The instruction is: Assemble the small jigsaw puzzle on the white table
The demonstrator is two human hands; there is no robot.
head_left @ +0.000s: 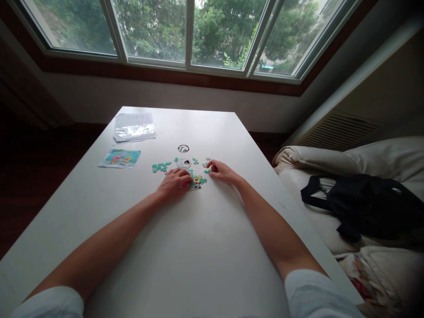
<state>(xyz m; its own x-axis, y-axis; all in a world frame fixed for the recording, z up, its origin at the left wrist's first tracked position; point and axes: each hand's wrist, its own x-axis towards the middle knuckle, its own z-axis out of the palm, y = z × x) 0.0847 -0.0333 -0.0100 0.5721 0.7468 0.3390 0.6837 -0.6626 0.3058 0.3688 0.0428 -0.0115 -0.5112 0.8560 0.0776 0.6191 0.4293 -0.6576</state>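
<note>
My left hand [175, 183] lies over the left part of a partly joined jigsaw puzzle [198, 179], its fingers stretched out and touching the pieces. A yellow character shows in the puzzle's uncovered part. Just to the right, my right hand [223, 171] has thumb and fingertips pinched at a small teal puzzle piece [207, 171] on the table. Loose teal puzzle pieces [160, 167] lie in a cluster left of the hands. A few more pieces [195, 161] are scattered beyond. Between the hands, slightly farther off, sits a round silver-grey disc [183, 163] with a dark spot.
Another round dark-and-white item [183, 149] lies beyond the disc. A colourful picture sheet [120, 158] and a clear plastic packet [135, 127] rest on the white table [198, 265] at left. A black bag [367, 205] lies on a pale sofa [318, 154] at right.
</note>
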